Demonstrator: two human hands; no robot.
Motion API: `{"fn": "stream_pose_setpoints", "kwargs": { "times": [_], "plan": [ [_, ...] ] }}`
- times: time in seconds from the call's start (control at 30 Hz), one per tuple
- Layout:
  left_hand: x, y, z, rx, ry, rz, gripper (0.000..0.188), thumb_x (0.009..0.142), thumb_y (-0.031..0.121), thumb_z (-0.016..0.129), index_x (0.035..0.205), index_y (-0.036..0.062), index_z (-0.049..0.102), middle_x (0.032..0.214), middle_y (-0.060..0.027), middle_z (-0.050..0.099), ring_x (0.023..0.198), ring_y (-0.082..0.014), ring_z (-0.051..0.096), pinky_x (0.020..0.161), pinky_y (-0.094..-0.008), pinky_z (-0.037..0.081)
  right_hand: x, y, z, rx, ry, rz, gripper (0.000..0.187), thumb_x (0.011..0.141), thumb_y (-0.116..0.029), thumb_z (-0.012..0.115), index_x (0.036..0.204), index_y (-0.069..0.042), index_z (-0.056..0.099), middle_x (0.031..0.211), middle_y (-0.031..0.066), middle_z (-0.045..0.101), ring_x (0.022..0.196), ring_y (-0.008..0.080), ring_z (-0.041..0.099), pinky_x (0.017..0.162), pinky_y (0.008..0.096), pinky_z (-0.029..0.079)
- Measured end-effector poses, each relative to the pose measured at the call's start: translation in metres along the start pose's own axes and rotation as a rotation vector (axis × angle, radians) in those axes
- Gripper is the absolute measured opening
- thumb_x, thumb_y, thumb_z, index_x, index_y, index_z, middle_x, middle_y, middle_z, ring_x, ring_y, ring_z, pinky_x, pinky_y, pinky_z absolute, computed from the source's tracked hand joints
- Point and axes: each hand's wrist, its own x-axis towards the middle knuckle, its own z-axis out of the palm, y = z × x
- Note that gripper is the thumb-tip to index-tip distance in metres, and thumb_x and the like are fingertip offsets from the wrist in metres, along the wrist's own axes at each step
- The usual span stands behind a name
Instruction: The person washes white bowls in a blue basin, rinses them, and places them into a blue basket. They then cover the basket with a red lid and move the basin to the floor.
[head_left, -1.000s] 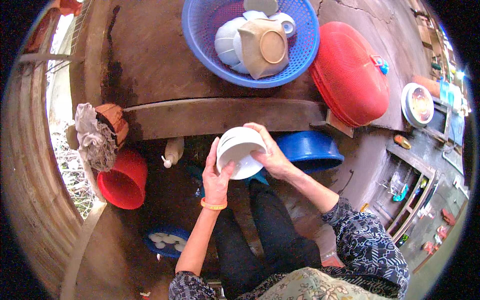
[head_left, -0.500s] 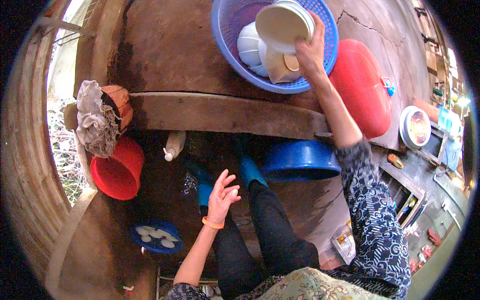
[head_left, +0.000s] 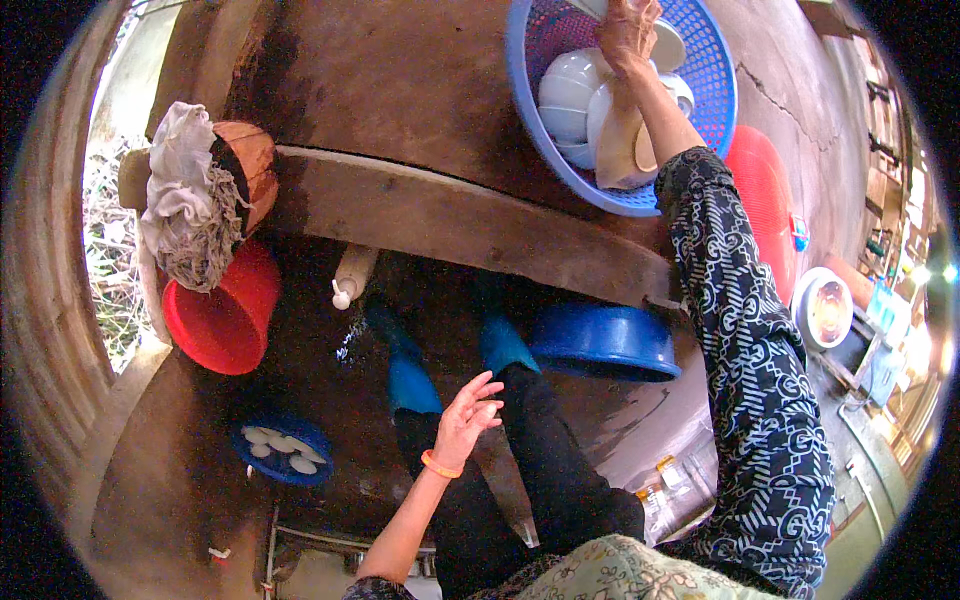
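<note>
Our R hand (head_left: 628, 42), at the blue basket (head_left: 712, 85), is nearer the white bowls (head_left: 570, 108).
Bowls lie in basket, just nearside of R hand & well fwd-right of L hand (head_left: 465, 425); round, no clear long axis. R curled by pale rim (head_left: 590, 7) at view's top edge, grip: can't tell; L empty, fingers loosely spread.

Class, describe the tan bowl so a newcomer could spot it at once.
Find the round blue basket at the picture's top. Near its lower rim, below the right hand, sits the tan bowl. Brownish colour separates it from the pale bowls beside it.
</note>
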Motion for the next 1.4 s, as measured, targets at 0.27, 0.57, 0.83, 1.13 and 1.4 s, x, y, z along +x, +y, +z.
{"fn": "stream_pose_setpoints", "kwargs": {
  "times": [0.27,0.57,0.83,1.13,1.4],
  "plan": [
    [0.013,0.008,-0.004,0.002,0.018,-0.01,0.049,0.092,0.016,0.054,0.138,0.0082,0.039,0.13,-0.0117,0.051,0.106,-0.0182,0.056,0.087,-0.0337,0.052,-0.008,-0.003,0.026,-0.12,-0.123,-0.006,0.082,0.061,-0.009,0.074,0.132,-0.024,0.035,0.133,0.0258,0.026,0.113,0.047,0.038,0.089,0.0551,0.045],
    [0.011,0.019,0.015,0.044,-0.043,-0.025,0.046,0.093,0.016,0.053,0.137,0.008,0.04,0.129,-0.0109,0.052,0.106,-0.018,0.056,0.087,-0.0343,0.051,-0.013,-0.013,-0.018,0.075,-0.316,-0.116,0.095,0.063,-0.034,0.08,0.14,-0.018,0.027,0.143,0.0289,0.016,0.128,0.0523,0.021,0.107,0.0571,0.025],
    [-0.004,0.02,0.006,0.03,-0.011,-0.052,0.046,0.093,0.017,0.055,0.136,0.0081,0.043,0.126,-0.0087,0.054,0.103,-0.0147,0.057,0.085,-0.0292,0.051,-0.039,0.047,-0.048,0.312,-0.379,0.061,0.052,0.085,-0.05,0.058,0.1,-0.001,0.065,0.084,0.0163,0.065,0.093,0.0332,0.06,0.092,0.0399,0.041],
    [-0.009,0.016,0.016,0.039,-0.009,-0.057,0.045,0.094,0.018,0.054,0.136,0.0092,0.042,0.127,-0.0088,0.054,0.104,-0.0146,0.057,0.086,-0.0299,0.051,-0.048,0.087,-0.086,0.129,-0.589,-0.13,0.047,0.093,-0.044,0.046,0.078,-0.002,0.062,0.069,0.0179,0.057,0.066,0.0373,0.056,0.063,0.0454,0.043],
    [-0.004,0.006,0.027,0.032,-0.033,-0.073,0.044,0.094,0.017,0.053,0.136,0.0098,0.043,0.126,-0.0084,0.054,0.103,-0.0148,0.057,0.086,-0.0308,0.052,-0.058,0.076,-0.12,0.207,-0.469,0.214,0.064,0.087,-0.062,0.043,0.066,-0.005,0.065,0.059,0.0187,0.058,0.061,0.0359,0.06,0.061,0.0444,0.044]
  ]
}}
